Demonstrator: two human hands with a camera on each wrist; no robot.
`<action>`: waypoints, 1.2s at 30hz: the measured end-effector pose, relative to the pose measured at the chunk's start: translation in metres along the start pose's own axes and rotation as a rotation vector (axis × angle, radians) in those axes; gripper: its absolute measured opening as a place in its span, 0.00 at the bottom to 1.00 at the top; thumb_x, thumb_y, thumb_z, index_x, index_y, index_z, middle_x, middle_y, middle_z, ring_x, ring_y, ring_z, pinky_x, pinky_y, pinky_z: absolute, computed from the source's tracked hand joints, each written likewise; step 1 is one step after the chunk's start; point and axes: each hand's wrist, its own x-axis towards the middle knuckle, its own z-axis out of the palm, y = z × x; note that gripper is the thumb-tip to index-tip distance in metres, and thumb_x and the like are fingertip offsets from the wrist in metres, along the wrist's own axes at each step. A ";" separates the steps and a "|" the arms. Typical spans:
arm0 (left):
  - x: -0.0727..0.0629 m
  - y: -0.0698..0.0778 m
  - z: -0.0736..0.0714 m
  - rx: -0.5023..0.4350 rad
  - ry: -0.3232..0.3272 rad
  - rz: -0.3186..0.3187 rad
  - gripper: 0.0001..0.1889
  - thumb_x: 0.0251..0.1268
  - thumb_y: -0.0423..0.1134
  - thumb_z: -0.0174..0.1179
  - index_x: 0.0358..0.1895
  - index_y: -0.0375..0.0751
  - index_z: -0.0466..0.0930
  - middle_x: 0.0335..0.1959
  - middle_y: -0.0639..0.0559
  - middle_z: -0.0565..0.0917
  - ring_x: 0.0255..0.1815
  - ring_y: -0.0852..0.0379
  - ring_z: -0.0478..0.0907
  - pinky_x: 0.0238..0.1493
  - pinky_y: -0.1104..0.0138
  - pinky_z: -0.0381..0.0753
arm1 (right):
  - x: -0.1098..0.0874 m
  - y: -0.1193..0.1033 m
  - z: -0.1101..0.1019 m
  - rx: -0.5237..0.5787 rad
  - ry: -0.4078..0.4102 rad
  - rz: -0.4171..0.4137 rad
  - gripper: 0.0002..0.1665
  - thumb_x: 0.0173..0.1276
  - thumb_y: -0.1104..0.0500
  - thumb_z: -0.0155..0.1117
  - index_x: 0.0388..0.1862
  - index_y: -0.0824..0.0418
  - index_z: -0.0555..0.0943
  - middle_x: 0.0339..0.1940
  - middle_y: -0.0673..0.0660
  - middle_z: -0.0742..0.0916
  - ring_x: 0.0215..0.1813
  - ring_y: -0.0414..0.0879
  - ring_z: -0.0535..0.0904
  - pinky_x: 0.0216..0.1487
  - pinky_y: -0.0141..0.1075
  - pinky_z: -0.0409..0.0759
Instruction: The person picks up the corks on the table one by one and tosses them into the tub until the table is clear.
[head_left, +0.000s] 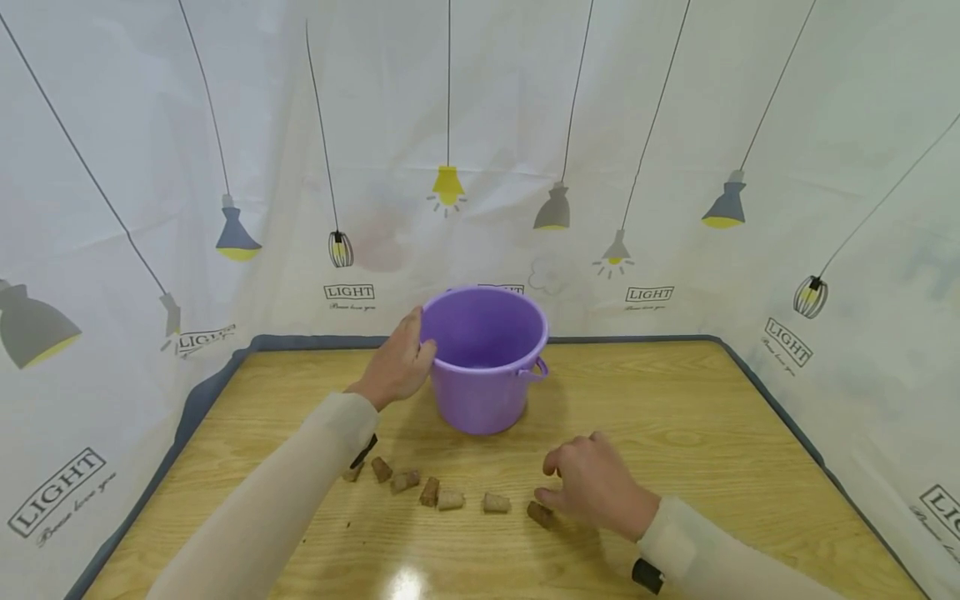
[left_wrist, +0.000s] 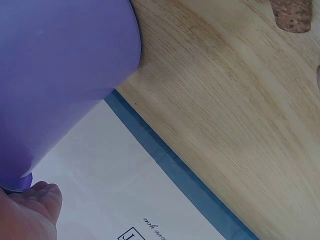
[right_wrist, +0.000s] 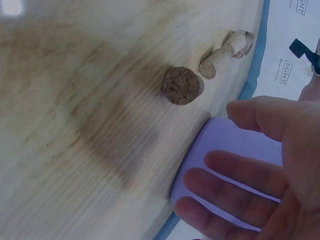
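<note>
A purple bucket [head_left: 483, 400] stands upright at the back of the wooden table. At its left side my left hand [head_left: 397, 358] holds the rim, the thumb lying at the rim's edge; the left wrist view has the fingers [left_wrist: 47, 200] right by that rim. Several corks lie in a loose row in front of the bucket, some brown, some pale. My right hand [head_left: 596, 483] is just over the rightmost one, a dark brown cork [head_left: 540, 513]. In the right wrist view its thumb and fingers are spread apart with nothing between them, and the dark cork [right_wrist: 181, 86] lies beyond.
Pale corks [head_left: 496, 502] and brown ones continue leftward, the last partly hidden behind my left forearm. White fabric walls [head_left: 480, 100] printed with lamps enclose the table, with a blue-grey edge [head_left: 630, 339] along its back. The bucket's handle [head_left: 534, 369] hangs at its right side.
</note>
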 end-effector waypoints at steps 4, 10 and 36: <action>0.000 -0.001 0.000 0.000 0.001 0.002 0.38 0.80 0.50 0.34 0.82 0.30 0.36 0.83 0.34 0.47 0.84 0.42 0.45 0.83 0.51 0.47 | -0.001 -0.002 0.000 0.008 -0.029 -0.017 0.17 0.56 0.44 0.79 0.33 0.56 0.92 0.31 0.50 0.92 0.32 0.46 0.85 0.37 0.44 0.77; 0.001 -0.002 0.001 -0.004 -0.001 0.006 0.38 0.81 0.49 0.35 0.82 0.30 0.36 0.84 0.36 0.45 0.84 0.43 0.44 0.83 0.52 0.46 | -0.003 -0.006 0.001 0.016 -0.042 -0.037 0.17 0.54 0.42 0.79 0.25 0.53 0.90 0.20 0.46 0.87 0.22 0.37 0.76 0.34 0.41 0.73; 0.001 -0.001 0.000 -0.012 0.002 0.010 0.38 0.81 0.49 0.35 0.82 0.30 0.36 0.84 0.36 0.46 0.84 0.43 0.45 0.83 0.52 0.46 | -0.007 -0.013 0.014 0.038 -0.082 -0.061 0.30 0.60 0.50 0.73 0.05 0.46 0.68 0.06 0.36 0.66 0.15 0.34 0.60 0.27 0.34 0.63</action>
